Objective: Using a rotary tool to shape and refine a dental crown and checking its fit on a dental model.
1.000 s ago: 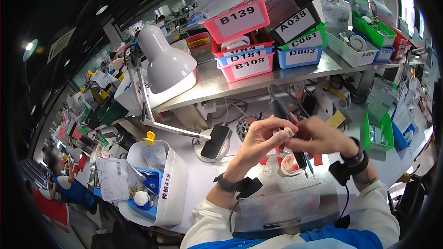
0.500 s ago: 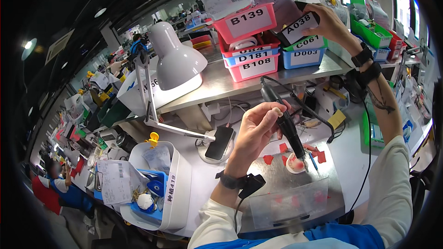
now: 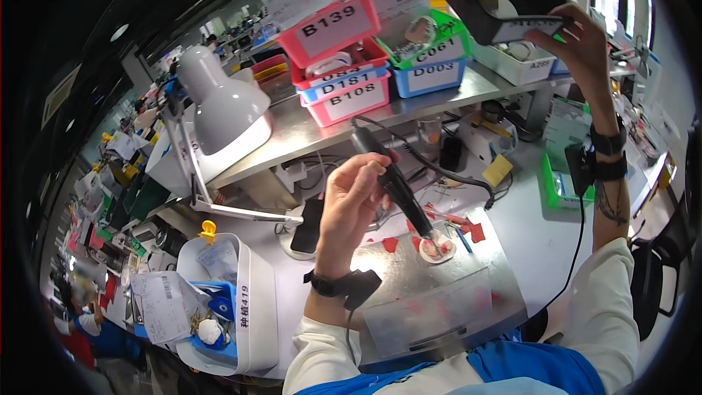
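My left hand [image 3: 357,189] is closed around a black corded handpiece [image 3: 404,196], whose thin tip points down over a small round white dish with red pieces [image 3: 437,247]. A tiny cream-coloured piece [image 3: 377,166] shows at the pinch of its thumb and forefinger. High on the right, my right hand [image 3: 581,44] grips the labelled front wall of a black bin [image 3: 497,28], which is held tilted in the air above the shelf. What lies inside the black bin is mostly hidden. A green bin [image 3: 447,42] with a pale dental model stands below it, on a blue bin [image 3: 431,79].
Stacked pink, red and blue bins [image 3: 344,99] stand on the metal shelf [image 3: 292,135]. A grey lamp [image 3: 227,110] reaches in from the left. Below are a phone [image 3: 308,225], a white tub [image 3: 259,314], a metal plate [image 3: 479,263] and a clear sheet [image 3: 431,314].
My right hand has lifted the black bin off the green bin, up and to the right, uncovering the dental model. My left hand still holds the handpiece. The whole view has shifted.
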Demonstrator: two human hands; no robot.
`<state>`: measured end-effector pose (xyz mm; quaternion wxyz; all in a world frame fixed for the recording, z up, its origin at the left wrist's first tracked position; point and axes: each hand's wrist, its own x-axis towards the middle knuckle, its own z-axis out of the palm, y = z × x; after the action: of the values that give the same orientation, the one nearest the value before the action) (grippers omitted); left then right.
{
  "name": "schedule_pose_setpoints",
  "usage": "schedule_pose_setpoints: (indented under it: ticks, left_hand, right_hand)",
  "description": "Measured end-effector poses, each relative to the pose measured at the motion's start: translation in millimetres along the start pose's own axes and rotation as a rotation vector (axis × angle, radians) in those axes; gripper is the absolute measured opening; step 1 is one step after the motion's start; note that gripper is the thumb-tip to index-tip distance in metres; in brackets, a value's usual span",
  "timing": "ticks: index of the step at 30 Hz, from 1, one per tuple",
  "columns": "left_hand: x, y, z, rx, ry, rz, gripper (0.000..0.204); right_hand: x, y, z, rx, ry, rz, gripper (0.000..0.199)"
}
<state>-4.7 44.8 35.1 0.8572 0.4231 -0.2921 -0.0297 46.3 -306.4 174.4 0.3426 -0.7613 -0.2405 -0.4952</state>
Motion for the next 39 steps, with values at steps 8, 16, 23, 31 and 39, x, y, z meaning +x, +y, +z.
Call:
schedule_pose_setpoints:
  ticks: [8, 16, 23, 31, 39]
  left_hand:
    - [3.1, -4.8, -15.4, 0.096, -0.019, 0.027, 0.030]
    - [3.0, -0.8, -21.7, 0.030, 0.043, 0.014, 0.028]
    - [5.1, 25.4, -26.6, -0.322, -0.090, -0.068, 0.016]
    - [6.0, 17.9, -28.7, -0.407, -0.085, -0.072, 0.017]
    - [7.8, 13.2, -23.6, -0.408, -0.123, -0.111, 0.015]
  right_hand:
    - [-162.7, -53.0, -76.5, -0.161, -0.091, 0.346, 0.034]
    - [-273.4, -63.0, -93.1, -0.329, 0.011, 0.555, 0.031]
    - [-332.8, -60.8, -100.8, -0.280, -0.057, 0.703, 0.028]
    - [-355.9, -30.8, -104.6, -0.134, -0.171, 0.919, 0.027]
    - [-272.5, -29.2, -121.2, -0.213, -0.384, 0.816, 0.029]
